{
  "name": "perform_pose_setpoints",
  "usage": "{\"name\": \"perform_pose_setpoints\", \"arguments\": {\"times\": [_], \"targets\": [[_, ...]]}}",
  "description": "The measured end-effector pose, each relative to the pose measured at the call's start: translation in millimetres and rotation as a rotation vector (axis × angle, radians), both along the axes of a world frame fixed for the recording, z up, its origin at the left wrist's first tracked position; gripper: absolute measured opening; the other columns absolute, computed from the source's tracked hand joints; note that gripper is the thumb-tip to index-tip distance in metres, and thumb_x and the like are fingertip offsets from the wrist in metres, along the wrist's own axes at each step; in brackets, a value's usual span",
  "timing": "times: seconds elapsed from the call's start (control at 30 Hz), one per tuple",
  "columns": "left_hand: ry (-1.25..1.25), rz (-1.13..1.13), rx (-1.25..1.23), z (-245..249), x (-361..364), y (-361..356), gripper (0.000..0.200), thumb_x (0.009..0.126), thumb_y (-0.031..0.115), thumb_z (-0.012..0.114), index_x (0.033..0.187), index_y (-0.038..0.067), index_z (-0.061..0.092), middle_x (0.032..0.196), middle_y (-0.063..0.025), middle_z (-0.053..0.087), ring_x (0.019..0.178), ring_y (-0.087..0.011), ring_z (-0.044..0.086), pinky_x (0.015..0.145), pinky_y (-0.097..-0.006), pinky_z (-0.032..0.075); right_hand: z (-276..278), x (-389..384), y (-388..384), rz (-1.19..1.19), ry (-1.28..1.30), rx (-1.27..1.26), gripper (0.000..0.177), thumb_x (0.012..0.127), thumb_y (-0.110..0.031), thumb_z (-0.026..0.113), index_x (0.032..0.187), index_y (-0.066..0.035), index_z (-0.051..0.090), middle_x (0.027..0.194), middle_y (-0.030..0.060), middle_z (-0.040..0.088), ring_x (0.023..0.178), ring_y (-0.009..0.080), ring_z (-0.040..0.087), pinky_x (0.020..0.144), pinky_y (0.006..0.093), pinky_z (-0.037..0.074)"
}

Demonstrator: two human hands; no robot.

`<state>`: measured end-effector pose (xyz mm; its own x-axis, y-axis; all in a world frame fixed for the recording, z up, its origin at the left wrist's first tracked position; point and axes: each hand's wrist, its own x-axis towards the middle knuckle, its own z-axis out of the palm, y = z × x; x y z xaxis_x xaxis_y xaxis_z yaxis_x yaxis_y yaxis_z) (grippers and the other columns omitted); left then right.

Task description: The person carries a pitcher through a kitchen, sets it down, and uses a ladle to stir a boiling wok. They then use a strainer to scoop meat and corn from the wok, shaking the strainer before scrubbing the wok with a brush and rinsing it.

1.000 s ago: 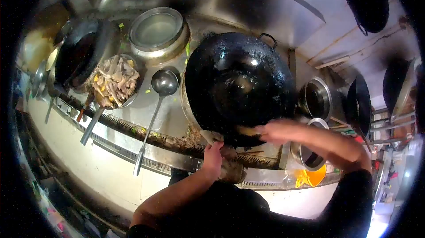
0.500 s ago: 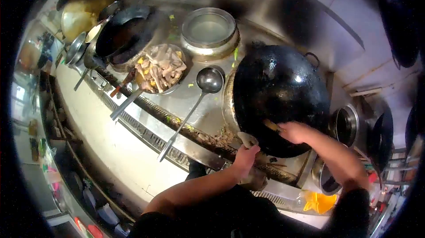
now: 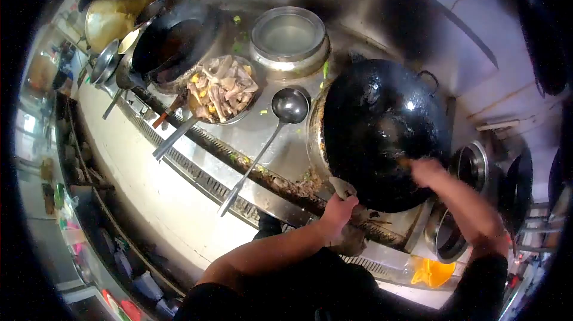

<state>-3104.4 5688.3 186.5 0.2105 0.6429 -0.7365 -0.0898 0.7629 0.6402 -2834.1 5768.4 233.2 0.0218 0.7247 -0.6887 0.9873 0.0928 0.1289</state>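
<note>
A large black wok rests tilted on the right burner, its inside wet and shiny. At its near left rim, my left hand is closed around a folded greyish cloth, pressed against the edge. Inside the wok's right part, my right hand is closed on a short tan tool that looks like a wok brush; motion blurs it and its far end. To the left, a steel ladle lies with its long handle across the stove's front edge.
A strainer holding pale meat pieces stands left of the ladle. Behind are a round steel pot of cloudy liquid and a second dark wok. At right are steel pots and an orange-yellow item on the front ledge.
My right hand has swept to the right and slightly up inside the wok with the tan tool. My left hand keeps its hold on the cloth at the rim. The view has shifted slightly.
</note>
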Motion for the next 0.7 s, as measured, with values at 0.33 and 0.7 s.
{"name": "perform_pose_setpoints", "arguments": {"times": [0.33, 0.7], "targets": [[-0.266, 0.121, -0.268, -33.5, 4.0, -12.8, 0.032, 0.08, 0.022, 0.062, 0.108, 0.011, 0.053, 0.09, -0.0029, 0.058, 0.079, -0.0164, 0.057, 0.064, -0.0325, 0.045, -21.6, -96.8, 16.3, -0.212, 0.882, 0.217, 0.022, 0.087, -0.022, 0.054, 0.097, -0.003, 0.051, 0.073, 0.0191, 0.058, 0.062, 0.0308, 0.053, 0.057, 0.0405, 0.041], [-0.267, 0.194, -0.213, -47.3, 11.6, -17.6, 0.027, 0.08, 0.016, 0.057, 0.105, 0.008, 0.051, 0.082, -0.003, 0.054, 0.071, -0.015, 0.052, 0.061, -0.031, 0.045, -0.3, 52.3, 2.0, 0.084, -0.138, 0.196, 0.024, 0.084, -0.016, 0.047, 0.1, -0.005, 0.061, 0.095, 0.0177, 0.064, 0.084, 0.0327, 0.064, 0.074, 0.0435, 0.051]]}}
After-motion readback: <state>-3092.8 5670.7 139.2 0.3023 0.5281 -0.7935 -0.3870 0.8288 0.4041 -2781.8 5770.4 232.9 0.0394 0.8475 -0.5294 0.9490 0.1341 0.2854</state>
